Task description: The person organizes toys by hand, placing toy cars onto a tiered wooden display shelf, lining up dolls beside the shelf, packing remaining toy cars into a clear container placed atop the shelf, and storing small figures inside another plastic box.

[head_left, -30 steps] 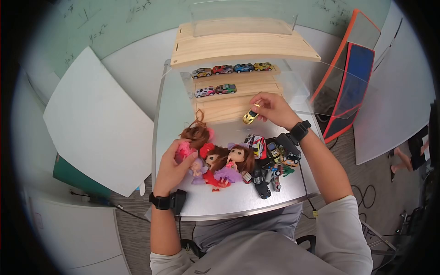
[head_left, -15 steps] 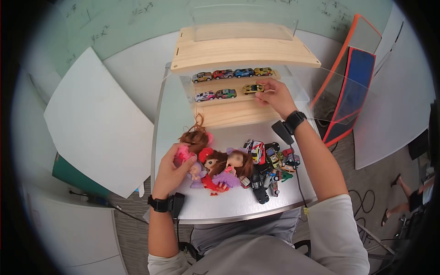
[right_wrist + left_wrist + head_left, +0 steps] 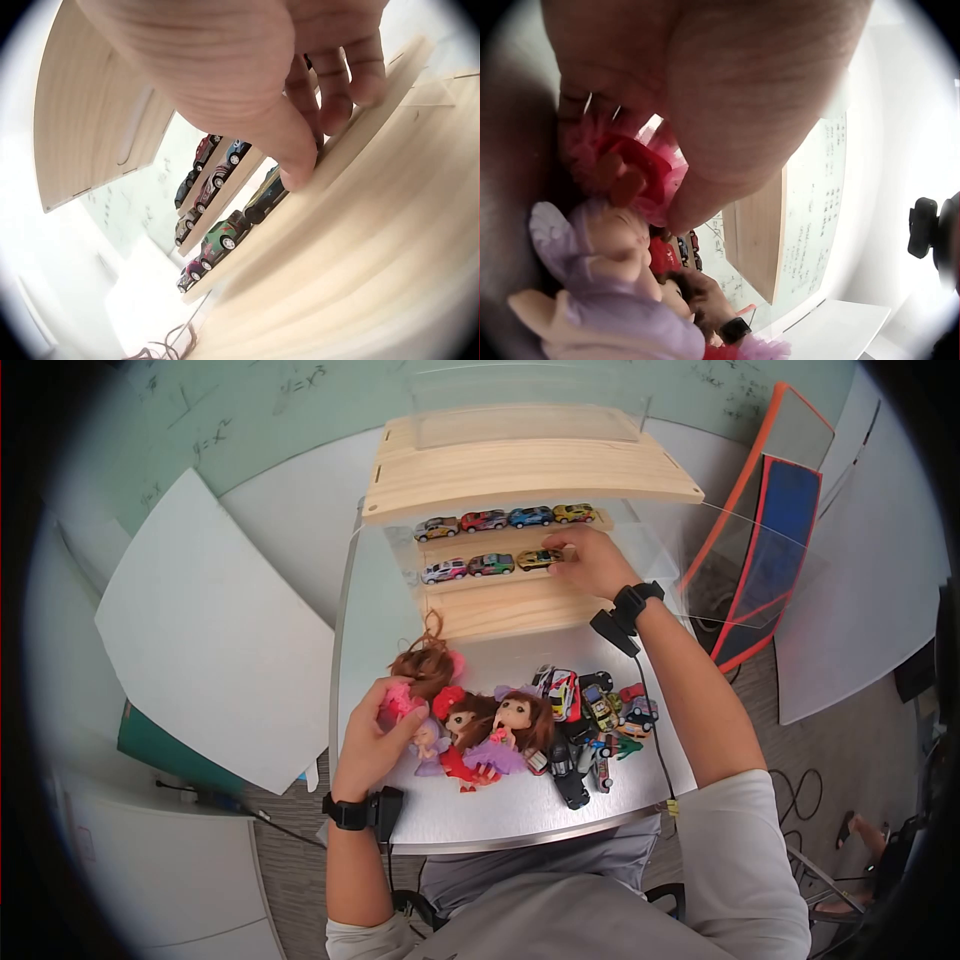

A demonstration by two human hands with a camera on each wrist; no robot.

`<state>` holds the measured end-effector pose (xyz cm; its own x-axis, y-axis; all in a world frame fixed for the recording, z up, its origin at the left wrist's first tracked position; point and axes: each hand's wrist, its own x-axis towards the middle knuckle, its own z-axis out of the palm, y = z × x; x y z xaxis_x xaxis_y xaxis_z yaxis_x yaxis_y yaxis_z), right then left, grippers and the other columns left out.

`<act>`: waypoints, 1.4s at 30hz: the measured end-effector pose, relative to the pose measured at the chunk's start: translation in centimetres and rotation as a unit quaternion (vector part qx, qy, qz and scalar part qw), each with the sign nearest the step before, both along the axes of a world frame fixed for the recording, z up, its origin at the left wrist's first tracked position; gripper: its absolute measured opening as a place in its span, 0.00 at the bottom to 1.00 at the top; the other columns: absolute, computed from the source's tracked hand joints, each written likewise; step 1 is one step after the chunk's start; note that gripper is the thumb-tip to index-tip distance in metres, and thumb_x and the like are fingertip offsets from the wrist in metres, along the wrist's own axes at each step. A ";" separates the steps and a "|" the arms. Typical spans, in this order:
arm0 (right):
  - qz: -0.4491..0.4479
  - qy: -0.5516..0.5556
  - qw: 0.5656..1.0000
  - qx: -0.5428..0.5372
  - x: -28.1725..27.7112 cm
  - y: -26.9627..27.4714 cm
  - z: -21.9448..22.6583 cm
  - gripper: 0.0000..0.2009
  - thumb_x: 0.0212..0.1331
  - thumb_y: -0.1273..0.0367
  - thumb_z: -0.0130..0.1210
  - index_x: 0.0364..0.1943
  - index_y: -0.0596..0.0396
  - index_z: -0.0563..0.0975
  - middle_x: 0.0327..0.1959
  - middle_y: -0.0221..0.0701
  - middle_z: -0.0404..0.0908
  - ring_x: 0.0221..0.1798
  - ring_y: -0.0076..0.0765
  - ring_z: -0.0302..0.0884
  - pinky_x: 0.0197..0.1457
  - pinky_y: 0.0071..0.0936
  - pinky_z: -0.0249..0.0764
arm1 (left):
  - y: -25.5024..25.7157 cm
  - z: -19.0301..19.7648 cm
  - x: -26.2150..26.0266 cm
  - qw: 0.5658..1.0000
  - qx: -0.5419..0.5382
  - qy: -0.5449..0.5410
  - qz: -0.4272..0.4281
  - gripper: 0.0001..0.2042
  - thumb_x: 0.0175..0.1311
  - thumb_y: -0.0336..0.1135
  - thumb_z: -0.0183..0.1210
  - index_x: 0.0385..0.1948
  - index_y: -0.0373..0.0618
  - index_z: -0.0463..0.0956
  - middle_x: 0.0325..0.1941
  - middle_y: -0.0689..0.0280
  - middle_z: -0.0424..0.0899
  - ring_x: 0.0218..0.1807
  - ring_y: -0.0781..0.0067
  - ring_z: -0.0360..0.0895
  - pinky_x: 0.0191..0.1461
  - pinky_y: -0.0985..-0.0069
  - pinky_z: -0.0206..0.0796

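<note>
My right hand (image 3: pixel 590 563) pinches the rear of a gold toy car (image 3: pixel 540 560) between thumb and fingers. The car sits on the wooden middle step (image 3: pixel 530 582), at the right end of a row beside a green toy car (image 3: pixel 492 564) and a white and pink one (image 3: pixel 444 570). My left hand (image 3: pixel 368 745) grips a brown-haired doll by its pink ruffled skirt (image 3: pixel 671 180), the doll lying on the table's left. Against that hand lies a small baby figure in lilac (image 3: pixel 615 292). Two long-haired dolls, one in red (image 3: pixel 462 760), one in purple (image 3: pixel 505 750), lie alongside.
Several toy cars (image 3: pixel 530 516) line the upper step. A wooden top board (image 3: pixel 530 460) overhangs the steps, and a clear panel (image 3: pixel 750 565) juts out to the right. Loose toy vehicles (image 3: pixel 570 755) are heaped at the table's front right, below a wrist cable (image 3: pixel 650 710).
My right hand has carried the gold car up from over the table onto the middle step, then slid it left to the green car. The left hand stays on the doll.
</note>
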<state>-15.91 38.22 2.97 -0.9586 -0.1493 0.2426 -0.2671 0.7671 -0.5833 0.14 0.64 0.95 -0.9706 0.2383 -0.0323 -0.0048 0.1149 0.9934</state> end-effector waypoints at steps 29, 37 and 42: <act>-0.016 0.035 0.997 -0.067 3.9 -0.4 1.6 0.21 0.56 0.76 0.69 0.57 0.55 0.84 0.55 0.33 0.88 0.39 0.29 0.83 0.46 0.29 0.81 | 0.0 0.4 0.1 0.999 -0.023 0.025 -0.003 0.16 0.72 0.25 0.64 0.58 0.37 0.74 0.38 0.69 0.84 0.36 0.84 0.79 0.42 0.81 0.73; 0.319 -0.096 0.943 -0.004 12.3 -0.9 2.7 0.23 0.56 0.77 0.70 0.59 0.57 0.81 0.56 0.36 0.86 0.60 0.44 0.82 0.64 0.40 0.76 | 0.0 -0.1 -0.1 0.999 -0.032 0.028 -0.004 0.16 0.73 0.25 0.64 0.58 0.37 0.74 0.40 0.67 0.85 0.35 0.83 0.82 0.39 0.81 0.75; 0.242 -0.191 0.951 -0.017 12.3 -0.1 2.8 0.20 0.54 0.76 0.72 0.53 0.55 0.84 0.51 0.38 0.86 0.54 0.39 0.84 0.58 0.36 0.79 | 0.0 -0.6 -0.3 0.998 -0.021 0.058 0.003 0.16 0.73 0.25 0.64 0.59 0.37 0.74 0.42 0.66 0.85 0.33 0.81 0.82 0.38 0.80 0.75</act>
<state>-3.64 38.12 5.80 -0.7990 -0.5936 -0.0965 -0.3479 0.5871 -0.7309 -0.13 0.64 0.38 -0.9700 0.2327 0.0697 0.1081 0.1566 0.9817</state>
